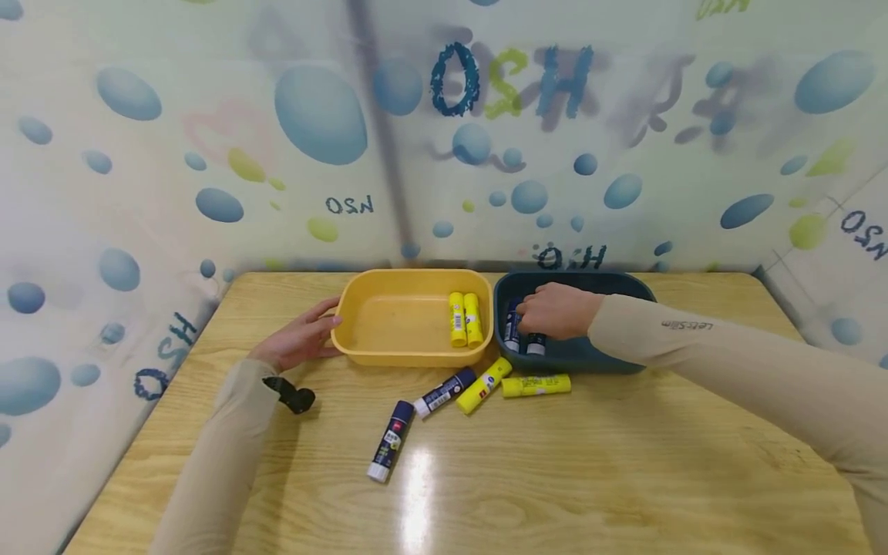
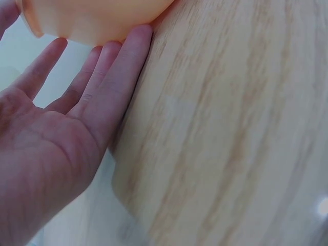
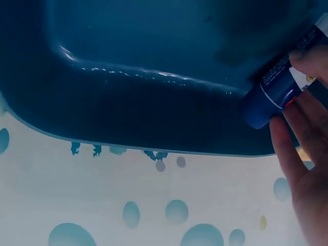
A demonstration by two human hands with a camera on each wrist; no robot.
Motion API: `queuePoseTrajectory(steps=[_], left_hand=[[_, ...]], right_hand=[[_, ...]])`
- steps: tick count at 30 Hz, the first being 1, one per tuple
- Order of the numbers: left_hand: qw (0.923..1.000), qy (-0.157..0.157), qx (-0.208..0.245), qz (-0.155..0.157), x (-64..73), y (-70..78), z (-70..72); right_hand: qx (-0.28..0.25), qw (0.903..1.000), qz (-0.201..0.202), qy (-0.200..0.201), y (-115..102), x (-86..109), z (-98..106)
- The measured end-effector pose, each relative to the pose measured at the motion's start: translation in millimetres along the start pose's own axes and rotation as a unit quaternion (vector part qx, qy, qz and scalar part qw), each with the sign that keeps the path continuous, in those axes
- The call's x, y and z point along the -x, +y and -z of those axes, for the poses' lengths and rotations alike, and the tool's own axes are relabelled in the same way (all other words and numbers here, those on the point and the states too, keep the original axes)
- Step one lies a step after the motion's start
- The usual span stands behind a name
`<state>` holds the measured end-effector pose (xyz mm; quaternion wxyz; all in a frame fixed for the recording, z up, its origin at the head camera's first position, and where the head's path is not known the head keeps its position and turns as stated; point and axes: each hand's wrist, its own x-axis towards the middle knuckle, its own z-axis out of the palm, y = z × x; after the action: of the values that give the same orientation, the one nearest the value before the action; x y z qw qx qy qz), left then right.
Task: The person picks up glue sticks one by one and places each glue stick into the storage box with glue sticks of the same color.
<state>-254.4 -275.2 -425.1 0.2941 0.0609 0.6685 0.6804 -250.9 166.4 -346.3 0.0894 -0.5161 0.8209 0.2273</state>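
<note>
My left hand (image 1: 300, 339) is at the left end of the yellow bin (image 1: 409, 358), its fairly straight fingers (image 2: 110, 77) touching the bin's outer wall. Inside the dark blue bin (image 1: 590, 362), my right hand (image 1: 558, 310) holds a navy glue stick (image 3: 277, 89) between thumb and fingers. Another navy glue stick (image 1: 512, 327) lies beside it, against the bin's left side. Two yellow glue sticks (image 1: 465, 320) rest side by side at the right end of the yellow bin.
On the wooden table (image 1: 555, 478), in front of the bins, lie two navy glue sticks, one nearer (image 1: 391, 441) and one farther (image 1: 445, 391). Close by are a slanted yellow glue stick (image 1: 483, 385) and a level one (image 1: 536, 385). A patterned wall (image 1: 430, 177) stands behind.
</note>
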Motion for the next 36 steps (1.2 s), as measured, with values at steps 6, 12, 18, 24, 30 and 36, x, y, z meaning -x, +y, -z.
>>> queuePoseTrajectory(steps=[6, 12, 18, 24, 30, 36], left_hand=[[1.0000, -0.002, 0.003, -0.002, -0.6, -1.6, 1.8], [0.9999, -0.010, 0.001, -0.005, -2.1, -0.3, 2.0], [0.9999, -0.006, 0.009, -0.003, -2.4, -2.5, 3.8], [0.9999, -0.006, 0.013, -0.004, -2.3, -3.6, 4.4], [0.9998, -0.006, 0.017, -0.001, -0.1, -1.5, 3.8], [0.9997, -0.018, 0.010, -0.012, 0.0, -1.6, 2.8]], right_hand=[[-0.014, 0.9996, 0.021, 0.015, 2, -9.3, -3], [0.008, 0.9990, 0.042, 0.012, 2, -14.1, -11], [0.024, 0.9983, 0.052, 0.008, 0, -15.7, -17], [0.025, 0.9976, 0.060, 0.023, -1, -13.7, -20], [-0.049, 0.9980, 0.028, 0.028, -1, -12.8, -21], [-0.084, 0.9950, 0.010, 0.054, -3, -11.6, -13]])
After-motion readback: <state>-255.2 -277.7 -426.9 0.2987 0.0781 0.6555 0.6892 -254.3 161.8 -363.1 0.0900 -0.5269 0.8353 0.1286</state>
